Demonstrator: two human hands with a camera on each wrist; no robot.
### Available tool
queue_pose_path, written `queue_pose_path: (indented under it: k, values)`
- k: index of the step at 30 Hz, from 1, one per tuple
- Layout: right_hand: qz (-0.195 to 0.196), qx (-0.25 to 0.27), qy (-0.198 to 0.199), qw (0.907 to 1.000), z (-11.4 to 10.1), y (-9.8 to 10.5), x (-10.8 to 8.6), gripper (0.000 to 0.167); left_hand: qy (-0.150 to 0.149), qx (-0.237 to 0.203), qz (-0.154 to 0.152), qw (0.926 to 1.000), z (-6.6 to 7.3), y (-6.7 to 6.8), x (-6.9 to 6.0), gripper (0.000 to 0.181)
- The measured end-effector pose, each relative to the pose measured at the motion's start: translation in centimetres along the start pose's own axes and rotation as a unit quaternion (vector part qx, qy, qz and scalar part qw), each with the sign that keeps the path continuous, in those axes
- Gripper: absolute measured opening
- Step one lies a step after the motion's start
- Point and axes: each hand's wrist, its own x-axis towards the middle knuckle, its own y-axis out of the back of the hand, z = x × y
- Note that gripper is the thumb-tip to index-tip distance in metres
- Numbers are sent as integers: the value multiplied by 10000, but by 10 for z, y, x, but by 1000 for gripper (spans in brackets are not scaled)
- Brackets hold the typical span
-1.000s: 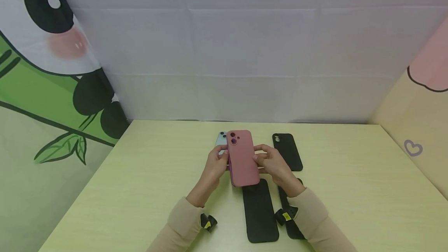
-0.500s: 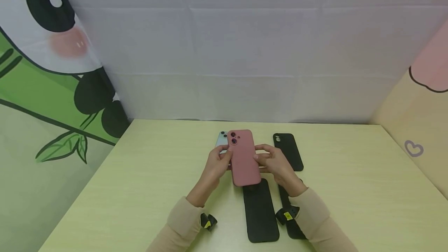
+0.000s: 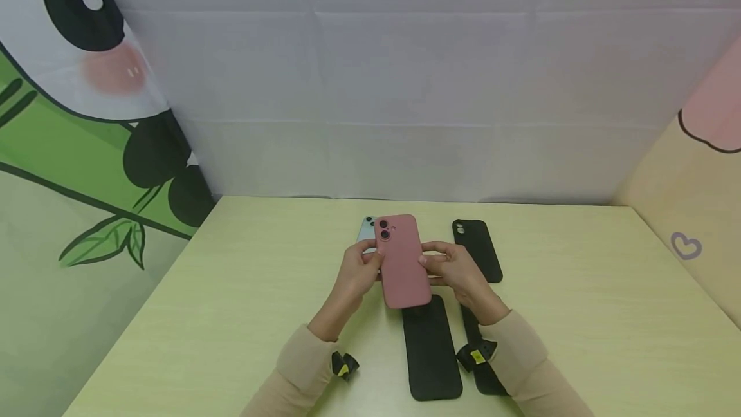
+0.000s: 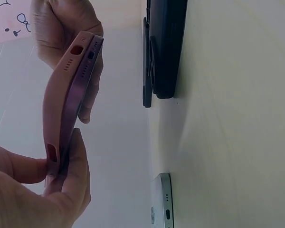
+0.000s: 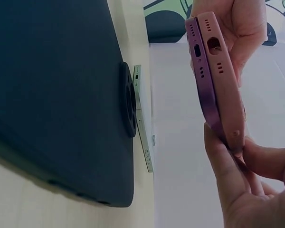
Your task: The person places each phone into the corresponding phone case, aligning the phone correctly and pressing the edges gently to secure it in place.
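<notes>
- Case, pink in colour, is being held tilted above the table, its back facing the person; purple phone is lying against its inner side.
- Left grip is pinching the left long edge, thumb on the case and fingers behind the phone, its gap only as wide as that stack.
- Right grip is pinching the opposite edge likewise, its gap equally narrow.
- Port end is showing phone and case as separate layers; the phone is apparently not sitting fully inside.
- Case is probably behaving as a light, flexible, matte shell, offering fair friction and hardly risking breakage.
- Phone is presumably acting as the heavier, rigid, more slippery and fragile part.
- Long side rims are serving as the best hold points; fingertips should be avoiding the lenses and supporting the phone from behind.
- Count is standing at: one pink case; one purple phone; one pale blue phone, lying beyond the case; three black phone-shaped pieces, namely rear black piece, front black piece and covered black piece, the last lying partly hidden by the right sleeve.
</notes>
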Motion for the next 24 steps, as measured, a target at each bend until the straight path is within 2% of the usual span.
queue_pose_path:
  k: [4,10,19,24]
  values:
    - [-35,42,29,10000,-1,0,-1,33,21,2,145,9999,-1,-1,1,29]
    - [-289,165,168,9993,-4,-1,-3,33,-3,-153,537,9984,-2,-1,1,29]
    - [-1119,-205,84,9935,-5,3,-7,35,32,-505,810,9954,-2,3,3,33]
    - [-1714,-169,-29,9851,-2,6,-6,38,49,-603,891,9942,0,7,3,31]
